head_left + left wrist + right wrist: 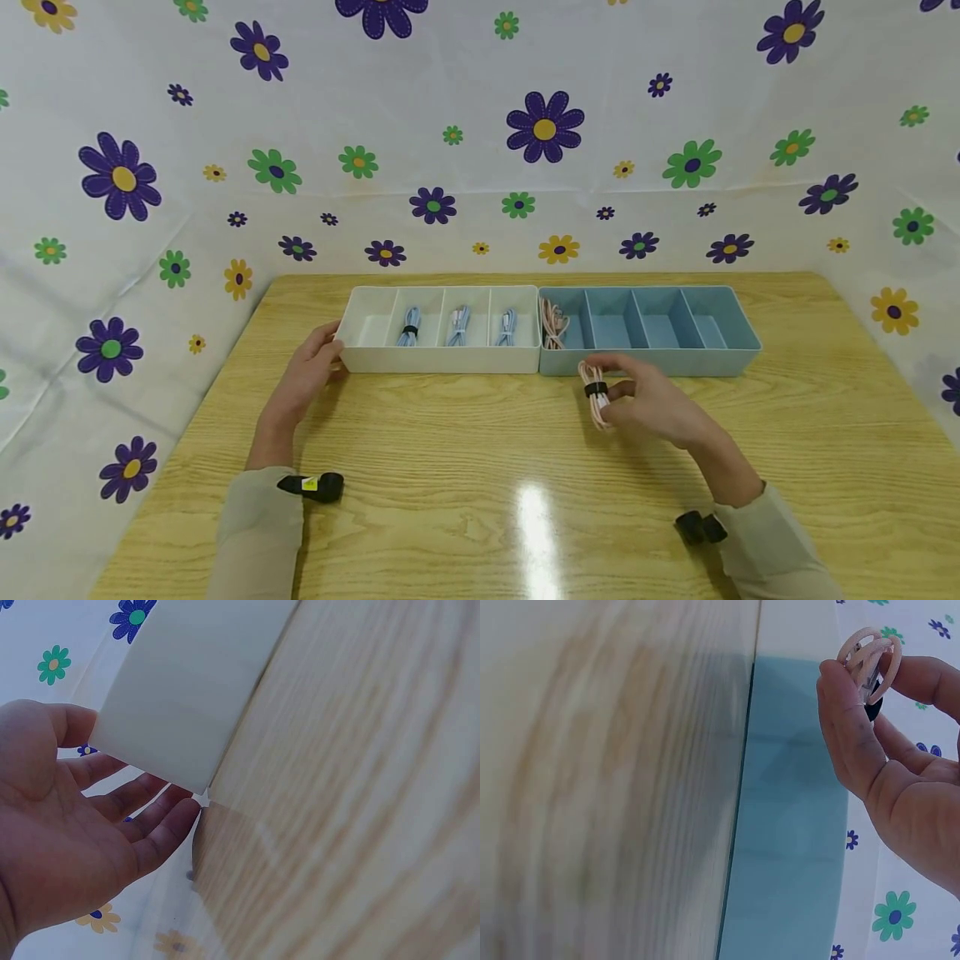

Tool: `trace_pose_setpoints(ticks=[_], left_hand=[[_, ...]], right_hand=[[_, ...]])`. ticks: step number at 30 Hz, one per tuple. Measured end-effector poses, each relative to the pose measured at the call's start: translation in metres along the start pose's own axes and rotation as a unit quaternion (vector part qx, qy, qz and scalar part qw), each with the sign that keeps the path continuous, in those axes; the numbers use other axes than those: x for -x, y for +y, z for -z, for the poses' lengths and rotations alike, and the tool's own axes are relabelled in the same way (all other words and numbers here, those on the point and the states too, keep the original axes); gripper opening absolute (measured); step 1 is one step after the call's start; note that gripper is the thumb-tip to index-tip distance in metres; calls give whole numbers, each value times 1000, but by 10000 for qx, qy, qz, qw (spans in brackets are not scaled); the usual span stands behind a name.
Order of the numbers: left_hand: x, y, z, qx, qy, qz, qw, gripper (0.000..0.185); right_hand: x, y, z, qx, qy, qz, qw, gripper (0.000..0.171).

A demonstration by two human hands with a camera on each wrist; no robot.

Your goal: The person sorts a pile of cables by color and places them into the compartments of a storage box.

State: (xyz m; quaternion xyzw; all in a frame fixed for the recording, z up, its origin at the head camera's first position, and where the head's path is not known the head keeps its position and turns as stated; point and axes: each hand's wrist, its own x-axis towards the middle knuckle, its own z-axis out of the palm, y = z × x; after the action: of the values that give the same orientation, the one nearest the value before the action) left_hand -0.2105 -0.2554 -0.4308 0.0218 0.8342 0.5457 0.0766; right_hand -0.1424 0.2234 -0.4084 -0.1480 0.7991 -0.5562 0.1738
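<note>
Fingers [847,727] of the right hand [656,404] are curled round a coiled pink cable [596,393] bound by a black strap, held just above the wooden table [465,467] in front of the blue divided tray [675,360]. Another pink cable [553,323] is seen in that tray's leftmost compartment. The left hand [303,379] is laid, fingers straight, against the end of the white divided tray [442,358], where three blue cables [457,325] are kept.
</note>
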Motion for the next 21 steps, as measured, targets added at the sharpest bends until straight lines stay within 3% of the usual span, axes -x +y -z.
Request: trace_pose_setpoints(ticks=[21], left_hand=[[0, 1, 1, 126, -27, -58, 9999, 54]], right_hand=[[4, -3, 12, -1179, -15, -16, 9930, 71]])
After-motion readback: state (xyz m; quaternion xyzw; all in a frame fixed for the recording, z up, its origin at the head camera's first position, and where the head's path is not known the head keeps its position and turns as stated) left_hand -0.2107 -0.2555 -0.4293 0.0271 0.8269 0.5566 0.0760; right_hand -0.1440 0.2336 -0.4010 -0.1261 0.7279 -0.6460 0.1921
